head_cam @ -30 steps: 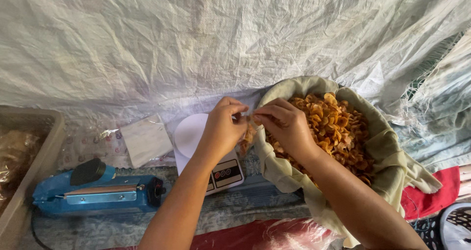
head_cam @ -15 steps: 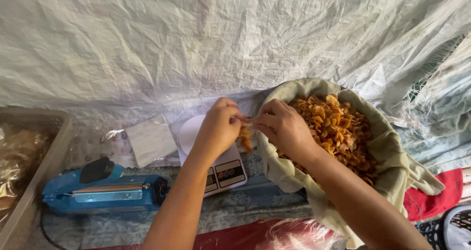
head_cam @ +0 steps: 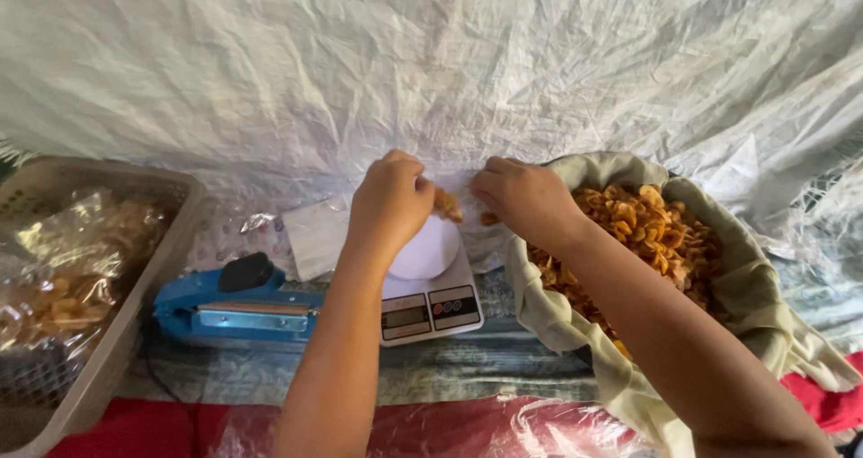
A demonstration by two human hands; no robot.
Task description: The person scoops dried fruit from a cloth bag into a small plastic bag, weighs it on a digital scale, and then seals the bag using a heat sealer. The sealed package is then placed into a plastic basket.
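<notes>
My left hand (head_cam: 388,204) is closed on the mouth of a small clear bag holding orange chips (head_cam: 447,204), just above a white kitchen scale (head_cam: 430,301). My right hand (head_cam: 524,197) pinches a few chips beside the bag's opening, fingers closed on them. A large cloth-lined sack (head_cam: 755,283) full of fried orange chips (head_cam: 643,229) sits to the right, under my right forearm. The bag itself is mostly hidden by my left hand.
A blue heat sealer (head_cam: 238,305) lies left of the scale. At far left, a grey plastic basket (head_cam: 135,305) holds filled clear bags of chips (head_cam: 63,269). A flat empty clear bag (head_cam: 315,233) lies behind the sealer. White woven sheeting covers the back.
The view has shifted right, showing more of the basket. My hands have drawn slightly apart above the scale, with the bag of chips now raised between them.
</notes>
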